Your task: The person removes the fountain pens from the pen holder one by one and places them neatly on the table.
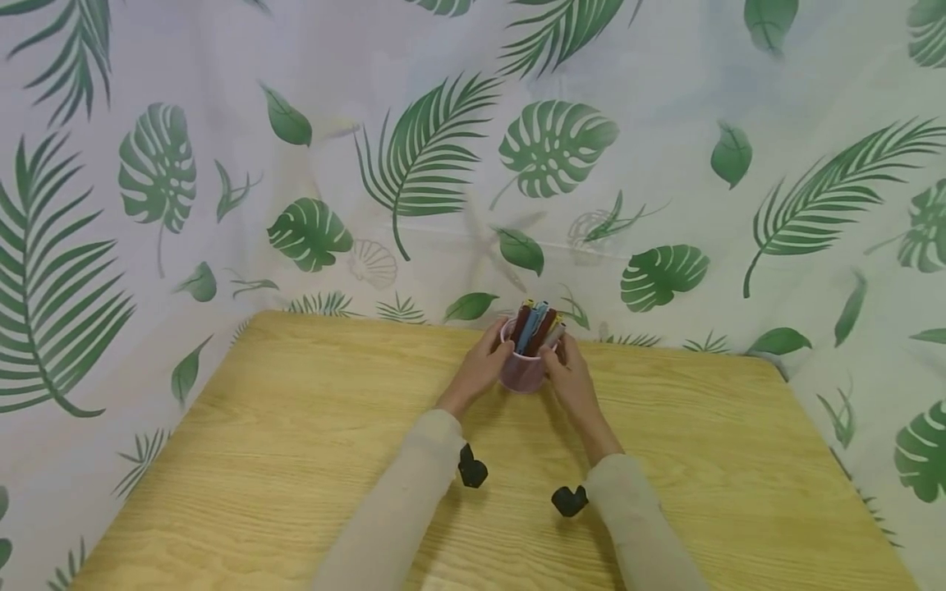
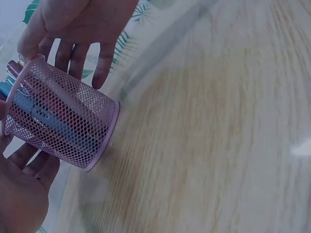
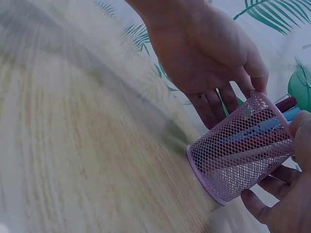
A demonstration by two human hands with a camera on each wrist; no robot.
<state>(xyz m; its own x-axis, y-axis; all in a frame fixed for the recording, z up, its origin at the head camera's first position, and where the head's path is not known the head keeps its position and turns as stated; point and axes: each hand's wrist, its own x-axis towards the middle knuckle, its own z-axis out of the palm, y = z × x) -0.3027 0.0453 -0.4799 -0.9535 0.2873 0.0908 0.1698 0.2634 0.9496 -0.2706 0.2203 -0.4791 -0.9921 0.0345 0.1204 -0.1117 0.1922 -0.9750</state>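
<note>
A pink mesh pen holder (image 1: 523,376) stands near the back edge of the table, between both hands. Several pens (image 1: 530,328) in maroon, blue and pale grey stick up out of it. My left hand (image 1: 480,368) grips its left side, thumb at the rim. On the opposite side my right hand (image 1: 572,384) holds it the same way, fingers reaching round behind. In the left wrist view the mesh wall (image 2: 63,116) shows the pens through it. The right wrist view shows the round base (image 3: 204,182) close to the tabletop.
The wood-grain table (image 1: 325,394) extends to both sides and toward me. A white curtain with green leaves (image 1: 436,164) hangs right behind the table and along its sides. Small black wrist devices (image 1: 473,468) sit at the cuffs of both sleeves.
</note>
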